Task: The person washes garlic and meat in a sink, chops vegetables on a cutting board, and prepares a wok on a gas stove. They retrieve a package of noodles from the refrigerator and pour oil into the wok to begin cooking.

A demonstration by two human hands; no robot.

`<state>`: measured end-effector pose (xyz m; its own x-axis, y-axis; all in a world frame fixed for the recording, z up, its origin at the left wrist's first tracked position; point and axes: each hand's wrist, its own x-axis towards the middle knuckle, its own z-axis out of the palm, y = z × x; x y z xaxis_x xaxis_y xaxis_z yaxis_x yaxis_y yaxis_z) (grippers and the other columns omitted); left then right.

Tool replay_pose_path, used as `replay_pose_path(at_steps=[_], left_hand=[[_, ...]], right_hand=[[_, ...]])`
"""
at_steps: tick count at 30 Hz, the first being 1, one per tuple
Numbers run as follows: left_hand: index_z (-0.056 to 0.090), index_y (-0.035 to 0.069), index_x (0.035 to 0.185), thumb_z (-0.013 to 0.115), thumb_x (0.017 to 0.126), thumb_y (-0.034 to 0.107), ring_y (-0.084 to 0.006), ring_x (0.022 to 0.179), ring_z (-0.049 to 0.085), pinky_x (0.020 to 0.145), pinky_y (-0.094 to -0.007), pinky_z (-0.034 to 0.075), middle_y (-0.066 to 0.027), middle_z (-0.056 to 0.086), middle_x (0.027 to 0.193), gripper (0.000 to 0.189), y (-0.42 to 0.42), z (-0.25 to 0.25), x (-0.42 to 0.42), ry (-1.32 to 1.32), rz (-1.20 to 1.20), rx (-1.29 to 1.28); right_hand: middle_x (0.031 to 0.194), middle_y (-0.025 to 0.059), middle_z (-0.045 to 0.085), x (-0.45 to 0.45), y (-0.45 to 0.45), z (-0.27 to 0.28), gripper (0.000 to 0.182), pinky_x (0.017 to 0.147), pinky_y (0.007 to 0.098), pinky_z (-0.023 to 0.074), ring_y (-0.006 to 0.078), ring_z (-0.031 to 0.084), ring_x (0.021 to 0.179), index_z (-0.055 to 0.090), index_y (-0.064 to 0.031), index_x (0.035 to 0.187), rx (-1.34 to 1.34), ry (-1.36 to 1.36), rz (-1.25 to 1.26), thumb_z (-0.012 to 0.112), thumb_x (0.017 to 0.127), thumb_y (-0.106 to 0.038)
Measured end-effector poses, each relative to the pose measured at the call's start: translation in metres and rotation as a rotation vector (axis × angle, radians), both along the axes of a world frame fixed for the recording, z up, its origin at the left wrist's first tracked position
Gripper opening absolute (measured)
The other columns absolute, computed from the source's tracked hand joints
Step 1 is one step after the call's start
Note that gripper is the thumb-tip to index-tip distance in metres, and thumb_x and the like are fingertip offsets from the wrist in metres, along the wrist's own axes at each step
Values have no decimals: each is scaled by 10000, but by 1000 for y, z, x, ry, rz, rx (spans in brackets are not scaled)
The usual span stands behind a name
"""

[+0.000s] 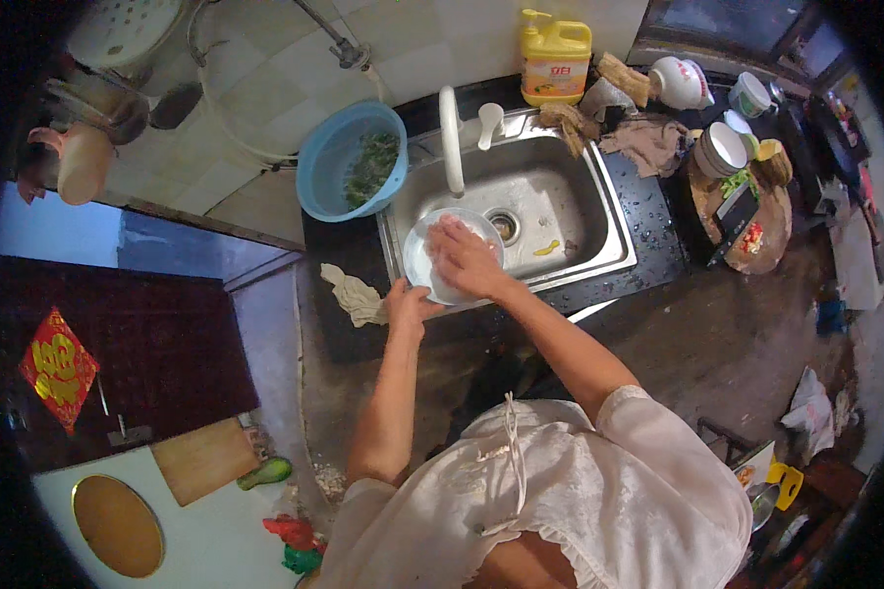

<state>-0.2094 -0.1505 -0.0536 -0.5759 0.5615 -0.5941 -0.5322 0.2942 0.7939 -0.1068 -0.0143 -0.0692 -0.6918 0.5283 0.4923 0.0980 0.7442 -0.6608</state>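
A round, pale bowl point(431, 276) with a whitish inside is at the left end of the stainless steel sink point(552, 184), over its front left rim. My left hand point(407, 308) grips the bowl's near left edge, thumb on the rim. Inside the bowl lies my right hand point(462, 254), palm down with the fingers stretched forward. What is under that palm is hidden. The spout of a white faucet point(451, 147) ends just beyond the bowl's far rim. To the right of the bowl, the drain point(502, 224) and a yellow scrap point(546, 248) show on the sink floor.
A blue plastic basin point(317, 177) of leafy greens stands left of the faucet. Behind the sink is a yellow detergent jug point(556, 66). A cloth point(355, 294) lies on the left counter. Rightward, a round chopping board point(770, 247) carries stacked bowls point(723, 147) and a cleaver point(737, 217).
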Motion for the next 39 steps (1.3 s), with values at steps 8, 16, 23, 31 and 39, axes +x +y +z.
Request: replay_pose_path(at_steps=[8, 16, 23, 31, 39], left_hand=[[432, 7, 1205, 527, 802, -6, -264, 809, 654, 605, -388, 598, -144, 599, 1020, 414, 12, -3, 80, -227, -98, 291], [487, -22, 1137, 531, 745, -15, -259, 793, 651, 581, -373, 593, -159, 600, 989, 395, 80, 34, 234, -89, -390, 141], [534, -5, 1077, 576, 716, -3, -266, 841, 632, 606, -404, 580, -123, 602, 1000, 363, 93, 12, 386, -320, -594, 108], [539, 1, 1042, 571, 710, -18, -253, 753, 647, 549, -370, 583, -123, 614, 933, 334, 89, 52, 368, -197, -600, 144], [530, -74, 914, 599, 688, -7, -209, 555, 626, 428, -308, 556, -153, 608, 738, 245, 99, 154, 227, 579, -441, 91]], right_hand=[[1149, 131, 624, 177, 82, 65, 304, 965, 289, 424, 195, 580, 1085, 580, 15, 1199, -859, 340, -103, 456, 934, -68], [897, 81, 679, 397, 49, 44, 186, 771, 276, 483, 160, 634, 830, 664, 11, 886, -442, 288, -790, 501, 804, 45], [1330, 160, 470, 470, -2, 129, 421, 1041, 389, 334, 318, 407, 1269, 491, -63, 1283, -1, -361, -628, 512, 894, -223], [1272, 186, 476, 450, -1, 97, 589, 990, 459, 364, 375, 428, 1207, 453, -33, 1274, 27, -359, -597, 601, 807, -361], [1397, 209, 338, 250, 22, 81, 635, 1075, 432, 271, 396, 334, 1278, 365, -78, 1373, -315, 206, -307, 565, 853, -381]])
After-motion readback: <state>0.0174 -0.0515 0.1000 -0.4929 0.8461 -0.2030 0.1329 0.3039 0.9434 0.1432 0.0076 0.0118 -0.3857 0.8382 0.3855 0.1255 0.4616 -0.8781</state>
